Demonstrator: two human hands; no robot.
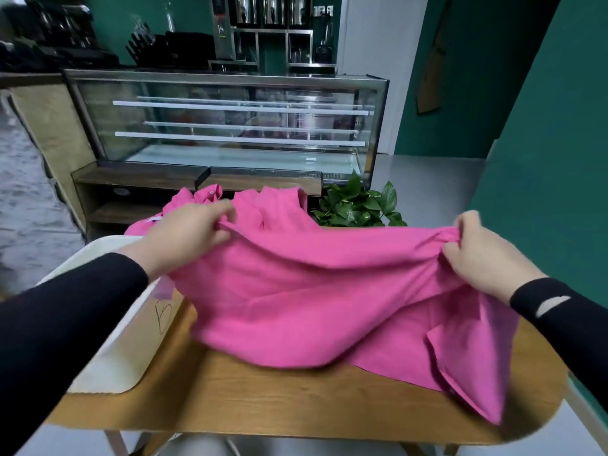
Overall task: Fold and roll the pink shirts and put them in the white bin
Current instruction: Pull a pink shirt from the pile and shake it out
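Hands up over table (pixel 263 399), mid frame: left hand (pixel 187 232) pinching shirt (pixel 312 291), right hand (pixel 483 255) gripping its other end. Bin (pixel 112 350) lower left.

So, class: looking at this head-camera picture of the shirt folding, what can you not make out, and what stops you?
- White bin: its inside, hidden by the left sleeve and the held pink shirt.
- Pile of pink shirts behind: their number, hidden by the left hand and the held shirt.
- Right hand: fingertips buried in bunched fabric.
- Marking on the bin's wall: too blurred to read.
- Table: far part covered by fabric.
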